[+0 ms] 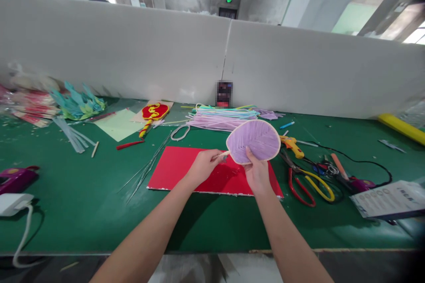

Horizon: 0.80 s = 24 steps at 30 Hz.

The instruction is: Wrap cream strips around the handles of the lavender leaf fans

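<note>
Left fingers: the left hand [206,166] has its fingertips pinched together on the thin handle [224,154] of the purple fan.
Right fingers: the right hand [258,173] is clamped on the low edge of the fan. Its thumb lies flat on the front; the other fingers are mostly hidden, so I cannot tell just how they sit.
Purple fan: the purple fan [257,135] is up in the air over the red board [186,170], with its round part to the right.
Fan trouble: the thumb could rub or bend the soft purple strips if it pushes hard. The handle could twist or come loose if the two hands pull different ways.
Behind the fan: a pile of fuzzy sticks [215,120] lies near. A low swing of the fan could knock them about.
Right side: a yellow glue gun [292,146] lies near the right hand. If it is on, its tip might burn. Just beside it is a tool with red and yellow handles [295,169], which a sleepy elbow could bump.
Left side: thin wires [148,169] lie by the board and could poke. Farther off is a red fan [155,111].
</note>
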Available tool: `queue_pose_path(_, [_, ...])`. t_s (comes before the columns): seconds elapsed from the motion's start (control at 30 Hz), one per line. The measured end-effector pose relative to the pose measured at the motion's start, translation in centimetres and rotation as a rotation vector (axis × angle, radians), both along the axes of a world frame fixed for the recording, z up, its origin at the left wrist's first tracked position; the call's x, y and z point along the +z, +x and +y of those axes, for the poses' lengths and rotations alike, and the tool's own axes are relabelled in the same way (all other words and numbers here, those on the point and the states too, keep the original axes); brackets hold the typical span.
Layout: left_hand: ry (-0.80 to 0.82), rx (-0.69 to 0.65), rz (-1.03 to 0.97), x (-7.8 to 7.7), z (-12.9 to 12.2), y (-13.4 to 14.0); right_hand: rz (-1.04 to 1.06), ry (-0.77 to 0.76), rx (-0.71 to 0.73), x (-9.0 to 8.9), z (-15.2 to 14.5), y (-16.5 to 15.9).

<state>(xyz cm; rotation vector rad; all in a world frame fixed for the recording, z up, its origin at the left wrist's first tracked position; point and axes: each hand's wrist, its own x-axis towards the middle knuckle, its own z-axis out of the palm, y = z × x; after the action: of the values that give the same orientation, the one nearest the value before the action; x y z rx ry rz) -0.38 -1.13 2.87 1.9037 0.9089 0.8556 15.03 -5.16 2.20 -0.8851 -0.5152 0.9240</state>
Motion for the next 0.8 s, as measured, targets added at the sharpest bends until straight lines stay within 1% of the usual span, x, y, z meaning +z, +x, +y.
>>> queue_pose_path(0.07, [-0.118,-0.048,-0.078,-0.4,0.3,0.0,0.006,0.0,0.005,0.1,-0.1,-0.1])
queue_pose_path(0.2, [-0.413,-0.138,-0.193,-1.1,0.9,-0.1,-0.011,0.012,0.008,0.1,-0.1,-0.1])
queue_pose_path(0.27, [-0.498,-0.147,-0.209,-1.2,1.0,-0.1,-0.03,0.016,0.006,0.0,-0.1,-0.2])
queue_pose_path(0.3, [-0.508,-0.145,-0.208,-1.3,1.0,-0.1,-0.037,0.014,0.007,-0.1,-0.1,-0.2])
queue_pose_path(0.37, [-0.471,-0.135,-0.192,-1.2,1.0,-0.1,-0.04,0.007,0.011,-0.2,0.0,-0.1])
queue_pose_path(0.63, [-0.135,0.0,-0.026,-0.5,0.2,0.2,-0.025,-0.019,0.004,-0.7,0.2,0.1])
queue_pose_path(0.8, [-0.008,0.053,0.038,-0.4,0.0,0.1,-0.007,-0.01,0.014,-0.8,0.2,0.2])
